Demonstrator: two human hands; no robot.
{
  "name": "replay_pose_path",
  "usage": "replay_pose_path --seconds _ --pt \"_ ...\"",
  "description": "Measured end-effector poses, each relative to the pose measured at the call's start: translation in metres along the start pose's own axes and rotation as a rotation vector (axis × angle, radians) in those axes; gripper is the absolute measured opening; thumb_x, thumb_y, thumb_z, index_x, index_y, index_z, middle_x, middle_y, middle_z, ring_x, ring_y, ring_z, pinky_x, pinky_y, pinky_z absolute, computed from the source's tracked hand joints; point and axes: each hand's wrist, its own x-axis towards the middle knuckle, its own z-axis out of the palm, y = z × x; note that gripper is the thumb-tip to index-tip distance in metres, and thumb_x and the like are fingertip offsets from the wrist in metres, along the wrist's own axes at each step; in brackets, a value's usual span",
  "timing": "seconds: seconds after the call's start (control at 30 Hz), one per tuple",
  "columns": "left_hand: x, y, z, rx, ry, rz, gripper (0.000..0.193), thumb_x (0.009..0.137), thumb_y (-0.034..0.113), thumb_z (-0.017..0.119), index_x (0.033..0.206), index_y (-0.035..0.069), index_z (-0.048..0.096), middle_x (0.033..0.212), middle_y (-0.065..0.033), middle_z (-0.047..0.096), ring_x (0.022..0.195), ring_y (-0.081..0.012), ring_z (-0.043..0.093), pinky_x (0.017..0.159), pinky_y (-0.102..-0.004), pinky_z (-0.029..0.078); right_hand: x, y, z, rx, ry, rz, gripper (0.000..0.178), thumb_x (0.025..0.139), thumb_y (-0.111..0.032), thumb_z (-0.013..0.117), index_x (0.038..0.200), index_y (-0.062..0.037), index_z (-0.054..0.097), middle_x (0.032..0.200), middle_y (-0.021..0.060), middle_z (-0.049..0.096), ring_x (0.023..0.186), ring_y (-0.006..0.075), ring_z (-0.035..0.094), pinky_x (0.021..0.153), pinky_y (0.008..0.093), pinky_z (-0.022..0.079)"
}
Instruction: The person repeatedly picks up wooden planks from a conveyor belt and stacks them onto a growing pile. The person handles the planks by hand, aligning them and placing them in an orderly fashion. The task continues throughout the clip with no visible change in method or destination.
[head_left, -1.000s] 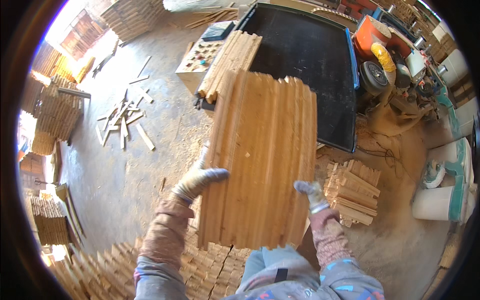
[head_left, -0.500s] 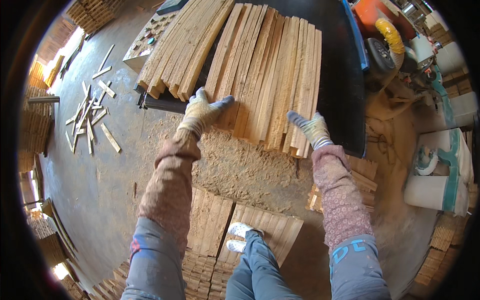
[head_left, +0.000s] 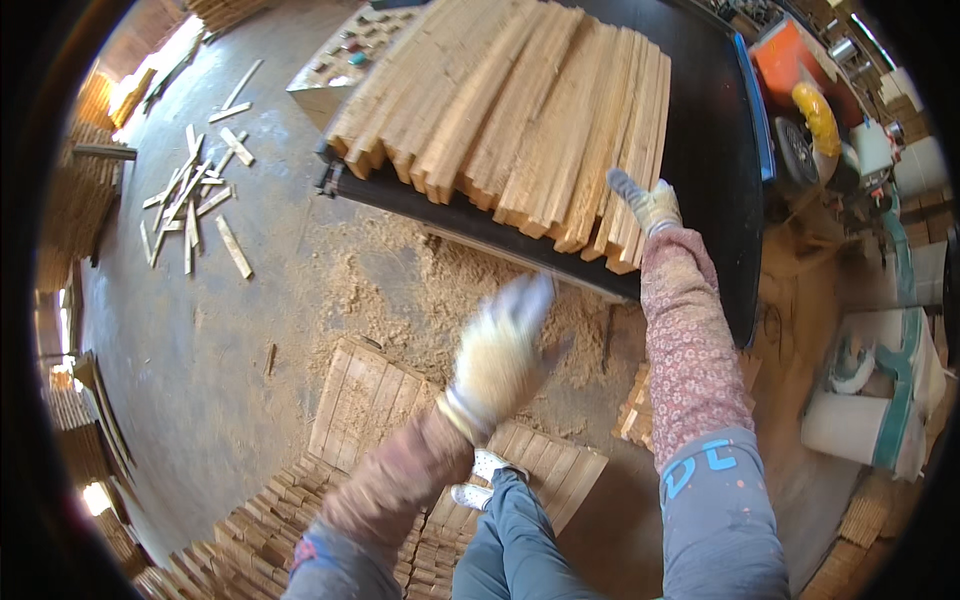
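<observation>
A wide row of rough wooden boards (head_left: 520,120) lies side by side on a black conveyor belt (head_left: 705,120), the near ends uneven. My right hand (head_left: 650,205), in a dusty knit glove, rests at the near right end of the row against the outer boards. Its fingers are stretched out and apart, closed on nothing. Off the boards, my gloved left hand (head_left: 503,345) hangs in the air over the sawdust in front of the belt. It is blurred by motion, but its fingers look extended with the thumb apart, and I see nothing in it.
By my feet are stacked boards (head_left: 545,465). Sawdust (head_left: 440,265) covers the floor below the belt. Loose wood strips (head_left: 190,200) lie scattered at left. A control box with buttons (head_left: 340,70) stands beside the belt; an orange machine with a yellow hose (head_left: 815,115) stands at right.
My left hand has left the boards and swung down toward me and right. The boards on the left now lie against the others, the gap gone. My right hand stays at the right edge.
</observation>
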Motion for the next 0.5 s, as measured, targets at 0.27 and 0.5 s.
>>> replay_pose_path --seconds 0.27,0.5 --pt "-0.114 -0.011 -0.302 0.239 -0.260 -0.367 0.061 0.093 0.040 0.070 0.144 0.013 0.052 0.121 -0.0211 0.064 0.111 -0.0423 0.063 0.093 -0.0519 0.054 -0.150 -0.038 0.053 -0.432 0.483 -0.500 0.099 0.085 -0.047 0.078 0.155 0.0040 0.031 0.154 0.0311 0.040 0.142 0.0433 0.039 0.117 0.0491 0.035" --pt "-0.343 0.204 -0.704 1.008 0.353 -0.689 0.041 0.091 0.043 0.061 0.109 0.008 0.076 0.102 -0.0173 0.075 0.099 -0.0357 0.072 0.090 -0.0487 0.055 -0.478 -0.080 0.201 -0.084 -1.294 -0.528 0.096 0.080 -0.020 0.088 0.155 0.0054 0.034 0.157 0.0245 0.042 0.147 0.0344 0.037 0.121 0.0432 0.031"
